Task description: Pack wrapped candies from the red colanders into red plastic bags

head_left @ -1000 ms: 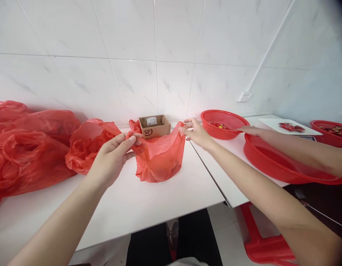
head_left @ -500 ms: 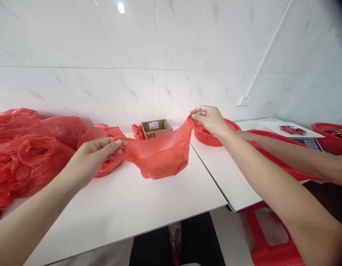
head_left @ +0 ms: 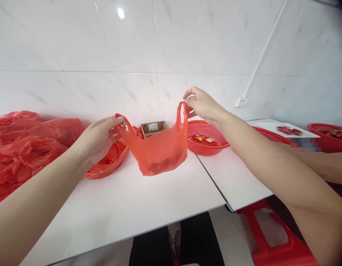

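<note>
A thin red plastic bag [head_left: 162,151] hangs between my two hands above the white table [head_left: 148,207]. My left hand [head_left: 100,138] pinches one of its handles at the left. The other handle loop is held up by my right hand [head_left: 202,103], its fingers closed at the top. Dark contents show faintly through the bottom of the bag; I cannot make out what they are. Behind my left hand sits a round red basin [head_left: 107,170] with crumpled red plastic in it.
A heap of red plastic bags [head_left: 27,155] covers the table's left side. An open cardboard box [head_left: 154,127] stands by the wall. To the right are a red basket [head_left: 206,147] with small packets, small red packets [head_left: 289,130] on a white surface, a co-worker's arm [head_left: 323,164] and a red stool [head_left: 281,255].
My right hand has risen, and the bag's handle loops now show open. The bag hangs more upright, its bottom slightly higher. The co-worker's arm has shifted.
</note>
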